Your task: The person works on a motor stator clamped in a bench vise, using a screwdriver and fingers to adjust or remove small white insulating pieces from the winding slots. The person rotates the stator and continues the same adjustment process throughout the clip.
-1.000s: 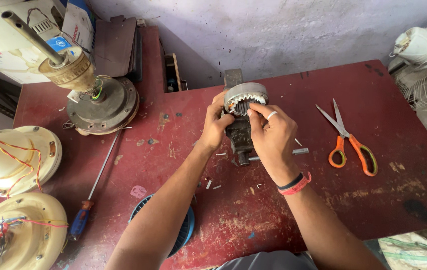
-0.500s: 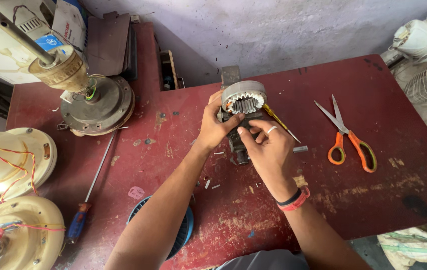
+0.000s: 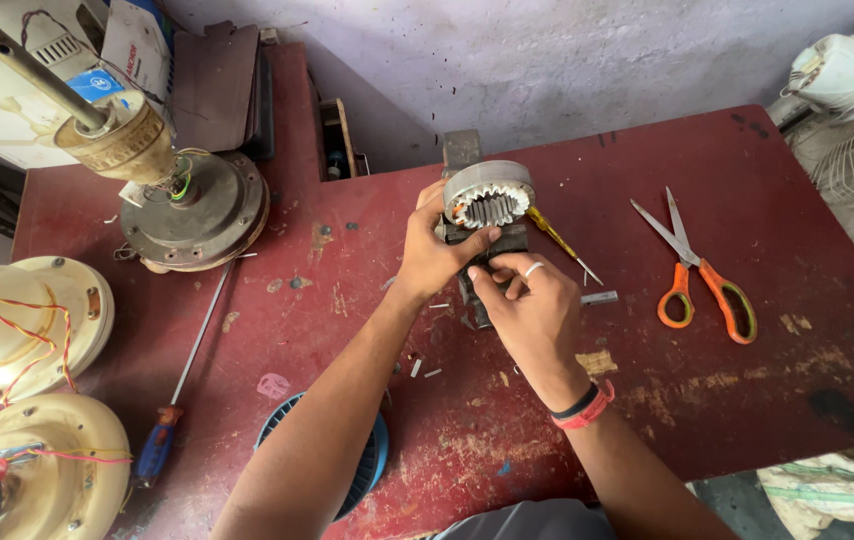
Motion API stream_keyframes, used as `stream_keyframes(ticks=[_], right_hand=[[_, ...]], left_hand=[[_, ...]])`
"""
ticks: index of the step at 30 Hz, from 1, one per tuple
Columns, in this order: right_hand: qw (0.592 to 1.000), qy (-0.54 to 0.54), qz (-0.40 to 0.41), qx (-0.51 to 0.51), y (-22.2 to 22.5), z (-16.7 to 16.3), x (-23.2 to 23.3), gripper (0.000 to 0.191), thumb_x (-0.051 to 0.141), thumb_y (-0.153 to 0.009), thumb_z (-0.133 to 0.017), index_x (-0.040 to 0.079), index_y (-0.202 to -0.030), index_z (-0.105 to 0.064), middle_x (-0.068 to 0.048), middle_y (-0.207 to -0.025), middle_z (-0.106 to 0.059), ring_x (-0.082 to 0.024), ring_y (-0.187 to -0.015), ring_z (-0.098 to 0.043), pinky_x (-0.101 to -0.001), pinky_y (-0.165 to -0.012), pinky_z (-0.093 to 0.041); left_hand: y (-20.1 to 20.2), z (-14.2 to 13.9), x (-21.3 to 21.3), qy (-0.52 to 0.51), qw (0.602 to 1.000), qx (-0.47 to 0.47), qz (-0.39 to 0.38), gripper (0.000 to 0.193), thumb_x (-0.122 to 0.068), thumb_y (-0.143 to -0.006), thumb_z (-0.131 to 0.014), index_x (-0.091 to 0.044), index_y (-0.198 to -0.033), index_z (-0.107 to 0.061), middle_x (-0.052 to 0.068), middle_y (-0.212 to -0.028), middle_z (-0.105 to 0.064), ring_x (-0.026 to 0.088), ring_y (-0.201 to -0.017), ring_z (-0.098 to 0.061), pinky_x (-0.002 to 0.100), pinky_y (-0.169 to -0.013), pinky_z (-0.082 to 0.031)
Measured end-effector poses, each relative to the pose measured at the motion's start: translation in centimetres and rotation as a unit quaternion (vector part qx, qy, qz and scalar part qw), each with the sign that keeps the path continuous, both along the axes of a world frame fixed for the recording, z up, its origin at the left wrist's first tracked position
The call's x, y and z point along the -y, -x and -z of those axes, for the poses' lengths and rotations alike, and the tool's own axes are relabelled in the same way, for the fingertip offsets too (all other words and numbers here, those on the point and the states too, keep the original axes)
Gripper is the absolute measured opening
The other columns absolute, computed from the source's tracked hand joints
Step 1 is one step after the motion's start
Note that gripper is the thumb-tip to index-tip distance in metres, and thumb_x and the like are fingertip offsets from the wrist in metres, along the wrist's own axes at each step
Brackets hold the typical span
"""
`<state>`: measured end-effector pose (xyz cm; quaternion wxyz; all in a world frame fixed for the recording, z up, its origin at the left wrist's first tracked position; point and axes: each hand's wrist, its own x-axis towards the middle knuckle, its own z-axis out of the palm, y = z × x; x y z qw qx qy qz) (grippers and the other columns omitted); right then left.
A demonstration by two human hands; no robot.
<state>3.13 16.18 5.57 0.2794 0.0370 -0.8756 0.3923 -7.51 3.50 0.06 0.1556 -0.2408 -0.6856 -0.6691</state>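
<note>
The left hand (image 3: pixel 434 255) has its fingers clamped on the round toothed stator (image 3: pixel 488 196), held upright above the red tabletop (image 3: pixel 367 290). The right hand (image 3: pixel 537 315) pinches its fingers together just below it. Orange-handled scissors (image 3: pixel 699 272) lie well apart to the right.

- The scene is lit evenly by soft daylight; no lamp is seen.
- Only faint shadows are cast under the hands (image 3: pixel 487 280) and the scissors (image 3: pixel 692 270) on the red table (image 3: pixel 747 400).
- The white fan (image 3: pixel 852 90) at the right edge is slightly overexposed.
- Straight lines are bent near the corners by a wide lens.
- Focus is held sharp throughout; no motion blur is noted.
</note>
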Motion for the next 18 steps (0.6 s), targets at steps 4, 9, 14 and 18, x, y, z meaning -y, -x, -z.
stream_keyframes(ticks=[4,9,14,18], right_hand=[[1.000,0.000,0.016,0.006,0.2,-0.3,0.1,0.019,0.015,-0.083,-0.085,0.001,-0.091,-0.075,-0.008,-0.078,-0.073,-0.012,-0.055,-0.062,-0.0284,-0.050,-0.048],[0.999,-0.013,0.009,-0.034,0.6,0.2,0.1,0.016,0.012,-0.084,-0.083,0.000,-0.088,-0.073,-0.008,-0.079,-0.072,-0.012,-0.055,-0.062,-0.0282,-0.049,-0.047],[1.000,0.017,-0.008,-0.017,0.8,1.6,-0.6,0.010,0.009,-0.091,-0.076,0.000,-0.088,-0.072,-0.006,-0.076,-0.070,-0.008,-0.053,-0.060,-0.0253,-0.045,-0.043],[0.999,0.022,-0.029,-0.027,0.4,2.6,-1.7,0.011,0.009,-0.096,-0.073,0.001,-0.088,-0.072,-0.003,-0.068,-0.066,-0.007,-0.051,-0.055,-0.0234,-0.043,-0.037]], left_hand=[[-0.1,-0.2,-0.1,0.006,1.000,0.003,-0.002,0.046,-0.015,-0.074,-0.091,-0.003,-0.115,-0.074,0.013,-0.130,-0.069,0.031,-0.134,-0.052,0.045,-0.116,-0.040],[-0.1,-0.1,0.0,0.008,1.000,0.012,-0.004,0.047,-0.018,-0.073,-0.091,-0.004,-0.115,-0.074,0.013,-0.130,-0.068,0.031,-0.134,-0.053,0.045,-0.116,-0.040],[0.0,0.5,0.3,0.006,1.000,0.020,0.008,0.044,-0.018,-0.080,-0.085,-0.002,-0.120,-0.073,0.015,-0.136,-0.066,0.032,-0.140,-0.048,0.046,-0.118,-0.036],[0.3,1.2,0.2,-0.023,0.998,0.036,0.035,0.045,-0.015,-0.087,-0.077,-0.001,-0.128,-0.068,0.015,-0.145,-0.057,0.031,-0.143,-0.044,0.044,-0.121,-0.033]])
